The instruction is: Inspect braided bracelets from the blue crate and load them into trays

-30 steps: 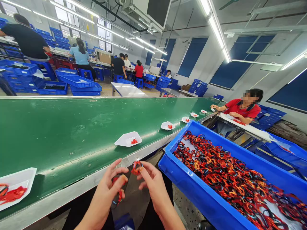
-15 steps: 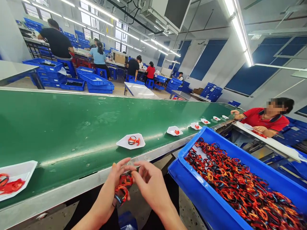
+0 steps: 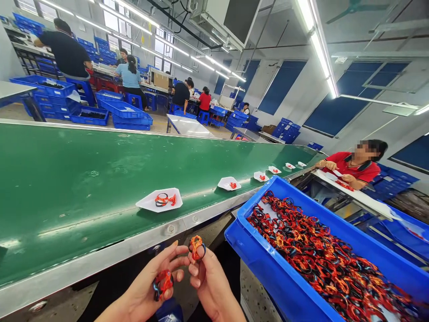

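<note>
My left hand [image 3: 152,288] is closed round a small bunch of red and black rubber rings [image 3: 163,281] at the bottom centre. My right hand [image 3: 209,281] pinches one orange and black ring [image 3: 196,245] at its fingertips, close beside the left hand. Both hands hover below the near metal edge of the green conveyor belt [image 3: 83,179]. On the belt just beyond them lies a white tray [image 3: 147,204] holding a black ring and a red piece. A blue crate [image 3: 254,264] full of red and black rings stands to my right.
More white trays [image 3: 229,183] with red pieces run along the belt toward a person in a red shirt [image 3: 351,165] at a table on the right. Other people sit at benches behind the belt, among stacked blue crates [image 3: 124,114].
The tray with the ring has travelled left along the belt, and the tray at the far left has left the view. My right hand has lifted one ring away from the bunch.
</note>
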`<state>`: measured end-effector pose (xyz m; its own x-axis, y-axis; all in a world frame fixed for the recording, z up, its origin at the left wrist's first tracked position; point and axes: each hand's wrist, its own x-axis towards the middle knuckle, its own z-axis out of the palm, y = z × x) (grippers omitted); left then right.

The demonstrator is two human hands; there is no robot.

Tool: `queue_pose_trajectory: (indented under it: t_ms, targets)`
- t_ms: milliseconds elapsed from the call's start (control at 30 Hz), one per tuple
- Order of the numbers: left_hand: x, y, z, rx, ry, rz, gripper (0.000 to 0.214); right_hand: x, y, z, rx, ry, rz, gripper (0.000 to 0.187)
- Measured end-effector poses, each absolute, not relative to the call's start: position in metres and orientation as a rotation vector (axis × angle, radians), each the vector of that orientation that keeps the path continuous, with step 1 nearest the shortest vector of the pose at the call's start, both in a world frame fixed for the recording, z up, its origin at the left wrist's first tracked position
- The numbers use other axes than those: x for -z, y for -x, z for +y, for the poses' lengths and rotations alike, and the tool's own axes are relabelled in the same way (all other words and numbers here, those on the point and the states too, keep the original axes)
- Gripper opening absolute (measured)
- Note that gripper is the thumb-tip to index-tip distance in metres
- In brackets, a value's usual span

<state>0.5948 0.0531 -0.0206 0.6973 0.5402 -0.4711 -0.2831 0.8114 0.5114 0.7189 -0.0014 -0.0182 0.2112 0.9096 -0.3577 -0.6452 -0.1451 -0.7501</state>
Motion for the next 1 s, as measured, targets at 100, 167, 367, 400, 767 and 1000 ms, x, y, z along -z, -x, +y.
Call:
queue_pose_trajectory:
  t_ms: [100, 167, 367, 400, 767, 1000]
  targets:
    - [0.02, -0.596, 0.049, -0.534, -0.492, 0.671, 0.031, 0.024, -0.721, -0.003, -1.51, 0.85, -0.08, 0.027]
    - [0.018, -0.597, 0.048, -0.58, -0.539, 0.71, 0.031, 0.026, -0.722, -0.003, -1.571, 0.756, 0.013, 0.027]
    - [0.017, -0.599, 0.05, -0.602, -0.698, 0.728, 0.032, 0.033, -0.72, -0.002, -1.722, 0.527, 0.105, 0.028]
    - [0.018, -0.599, 0.05, -0.597, -0.722, 0.718, 0.031, 0.034, -0.719, -0.002, -1.737, 0.505, 0.114, 0.029]
    - [0.027, -0.597, 0.052, -0.589, -0.659, 0.709, 0.026, 0.039, -0.719, -0.001, -1.797, 0.453, 0.157, 0.031]
    - [0.016, -0.599, 0.055, -0.586, -0.18, 0.904, 0.024, 0.003, -0.73, 0.036, -1.245, 0.983, -0.307, 0.025]
